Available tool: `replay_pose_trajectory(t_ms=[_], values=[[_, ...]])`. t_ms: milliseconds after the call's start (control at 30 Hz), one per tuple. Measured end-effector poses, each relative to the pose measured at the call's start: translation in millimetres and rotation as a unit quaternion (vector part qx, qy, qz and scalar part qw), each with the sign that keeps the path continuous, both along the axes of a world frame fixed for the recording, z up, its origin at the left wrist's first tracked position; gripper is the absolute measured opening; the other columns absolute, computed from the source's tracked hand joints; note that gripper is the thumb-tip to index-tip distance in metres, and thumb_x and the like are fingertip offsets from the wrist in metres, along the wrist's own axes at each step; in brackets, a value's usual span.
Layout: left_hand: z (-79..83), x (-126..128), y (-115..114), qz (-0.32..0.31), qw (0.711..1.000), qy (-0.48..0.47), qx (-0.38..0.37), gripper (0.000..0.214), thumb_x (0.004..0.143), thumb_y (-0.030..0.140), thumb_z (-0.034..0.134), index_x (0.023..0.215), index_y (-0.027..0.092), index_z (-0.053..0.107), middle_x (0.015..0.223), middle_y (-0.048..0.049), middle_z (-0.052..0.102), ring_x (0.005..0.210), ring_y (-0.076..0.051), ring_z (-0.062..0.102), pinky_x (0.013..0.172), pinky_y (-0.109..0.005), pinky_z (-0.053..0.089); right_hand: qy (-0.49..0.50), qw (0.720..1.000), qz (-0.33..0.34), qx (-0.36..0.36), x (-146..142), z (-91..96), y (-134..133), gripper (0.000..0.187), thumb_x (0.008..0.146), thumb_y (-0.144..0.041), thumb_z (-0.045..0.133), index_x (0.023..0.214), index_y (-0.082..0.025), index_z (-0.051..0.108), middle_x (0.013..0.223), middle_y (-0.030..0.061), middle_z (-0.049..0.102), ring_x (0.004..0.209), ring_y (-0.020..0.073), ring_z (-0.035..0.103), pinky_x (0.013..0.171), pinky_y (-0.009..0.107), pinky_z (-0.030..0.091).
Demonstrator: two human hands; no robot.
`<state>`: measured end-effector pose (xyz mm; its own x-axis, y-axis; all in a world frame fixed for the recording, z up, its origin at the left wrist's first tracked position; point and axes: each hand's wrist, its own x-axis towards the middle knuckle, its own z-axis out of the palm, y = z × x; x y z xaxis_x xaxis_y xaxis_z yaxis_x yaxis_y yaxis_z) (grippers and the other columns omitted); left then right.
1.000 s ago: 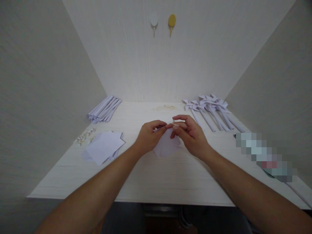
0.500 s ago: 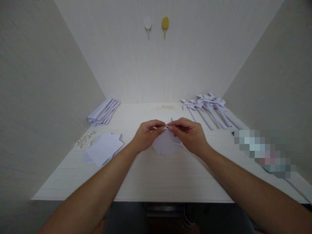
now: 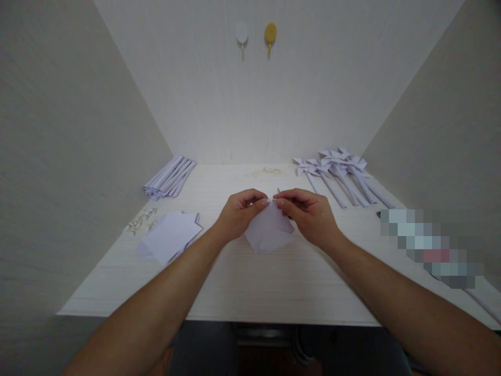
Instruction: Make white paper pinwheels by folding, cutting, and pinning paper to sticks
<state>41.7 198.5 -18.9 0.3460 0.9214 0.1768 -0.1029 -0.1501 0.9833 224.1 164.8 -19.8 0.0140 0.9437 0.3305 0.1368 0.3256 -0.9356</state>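
Note:
A sheet of white paper [image 3: 266,232] hangs from my fingertips above the middle of the table, its lower edge fanning out. My left hand [image 3: 245,211] pinches the top edge between thumb and forefinger. Close beside it, my right hand [image 3: 307,211] pinches the same edge with thumb and fingers. A small dark tip shows just above my right fingertips; what it belongs to I cannot make out. Part of the paper's right side is hidden behind my right hand.
Square paper sheets [image 3: 172,235] lie in a loose pile on the left, near small metallic-looking pieces [image 3: 143,220]. Rolled paper tubes [image 3: 169,176] are stacked behind. Several paper pinwheels [image 3: 340,164] lie at the back right. A pixelated object [image 3: 426,248] is at the right edge.
Both hands keep their pinch at the paper's top edge, with small finger shifts. The paper hangs slightly more spread. The whole view has shifted a little.

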Motion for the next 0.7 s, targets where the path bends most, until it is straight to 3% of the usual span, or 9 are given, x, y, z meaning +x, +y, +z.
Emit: replay_pose_trajectory(t_ms=[700], values=[[2.2, -3.3, 0.2, -0.033, 0.999, 0.008, -0.004, 0.028, 0.073, 0.042, 0.079, 0.077, 0.016, 0.07, 0.07, 0.001, 0.065, 0.062, -0.01, 0.054, 0.058, -0.023, 0.041, -0.014, 0.999, 0.032, 0.016, -0.3, 0.3, 0.7, 0.015, 0.083, -0.033, 0.073, 0.087, -0.019, 0.076, 0.066, -0.0002, 0.066, 0.058, 0.0131, 0.056, 0.054, 0.027, 0.044]])
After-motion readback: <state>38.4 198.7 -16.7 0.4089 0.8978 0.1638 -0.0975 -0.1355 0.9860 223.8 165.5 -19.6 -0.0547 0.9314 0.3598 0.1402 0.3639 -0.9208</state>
